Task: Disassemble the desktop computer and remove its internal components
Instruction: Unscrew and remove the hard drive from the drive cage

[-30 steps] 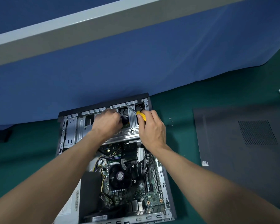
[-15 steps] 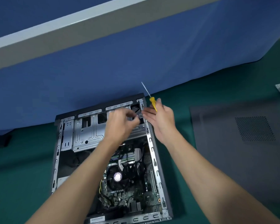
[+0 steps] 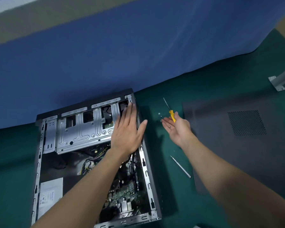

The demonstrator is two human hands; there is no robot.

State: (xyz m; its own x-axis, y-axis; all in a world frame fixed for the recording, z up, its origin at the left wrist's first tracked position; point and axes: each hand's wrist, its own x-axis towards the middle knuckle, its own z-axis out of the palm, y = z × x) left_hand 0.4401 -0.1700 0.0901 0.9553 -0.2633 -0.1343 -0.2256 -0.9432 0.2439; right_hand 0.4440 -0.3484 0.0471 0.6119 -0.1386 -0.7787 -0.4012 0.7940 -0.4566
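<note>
The open desktop case (image 3: pixel 148 175) lies flat on the green mat, with the silver drive cage (image 3: pixel 79 129) at its far end and the motherboard (image 3: pixel 127 191) nearer me. My left hand (image 3: pixel 127 129) rests flat, fingers straight, on the cage's right end and the case's right rim. My right hand (image 3: pixel 177 127) hovers palm up over the mat to the right of the case. It holds a yellow-handled screwdriver (image 3: pixel 172 115) at the thumb, shaft pointing away from me. A small screw-like thing lies on its palm. A few loose screws (image 3: pixel 160 116) lie on the mat by its fingertips.
The removed dark side panel (image 3: pixel 237 153) lies to the right. A thin silver tool (image 3: pixel 180 167) lies on the mat between case and panel. A blue cloth wall (image 3: pixel 138 46) stands right behind the case. A metal bracket foot (image 3: pixel 276 83) is at far right.
My right hand left the drive cage with the screwdriver, moved right over the mat and turned palm up. My left hand flattened onto the cage's right end.
</note>
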